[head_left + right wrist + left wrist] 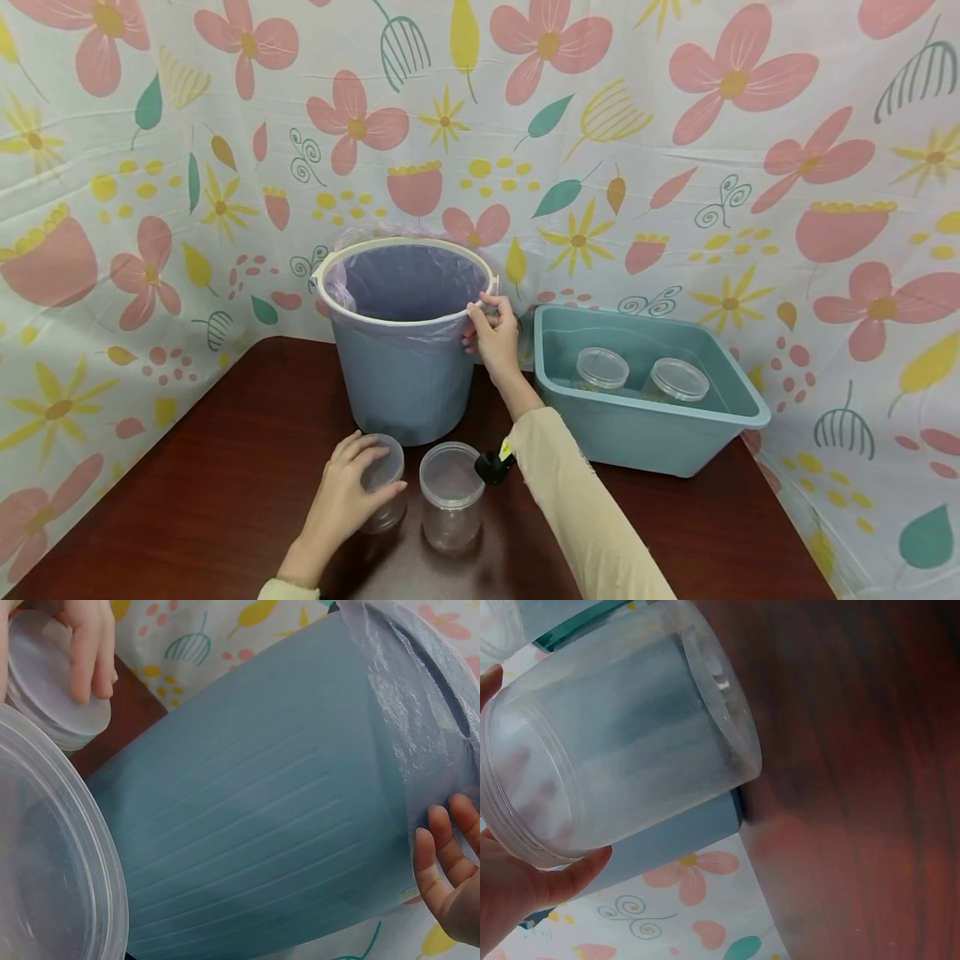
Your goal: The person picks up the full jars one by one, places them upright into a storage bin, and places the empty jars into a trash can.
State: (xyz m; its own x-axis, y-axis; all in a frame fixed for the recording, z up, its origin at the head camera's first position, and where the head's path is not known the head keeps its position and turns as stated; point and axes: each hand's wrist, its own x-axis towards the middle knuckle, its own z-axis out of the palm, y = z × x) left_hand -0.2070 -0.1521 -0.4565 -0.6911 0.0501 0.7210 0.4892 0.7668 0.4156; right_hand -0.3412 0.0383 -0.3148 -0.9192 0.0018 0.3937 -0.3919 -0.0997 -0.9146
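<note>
In the head view my left hand (347, 492) grips a clear plastic jar (384, 518) near its top, fingers on one side and thumb on the other. The left wrist view shows this jar (637, 735) see-through, with a ridged rim. A second clear jar (452, 517) stands just right of it on the table. Farther back, my right hand (497, 333) pinches the white rim (390, 321) of a blue trash bin (408, 383). In the right wrist view its fingertips (442, 821) touch the thin bag (409, 712) folded over the bin's outside.
Right of the bin stands a teal plastic tub (645, 433) holding two lidded jars, one jar (602, 368) left of the other jar (677, 380). All stand on a dark reddish-brown table (225, 467). Floral cloth (600, 167) hangs behind and at both sides.
</note>
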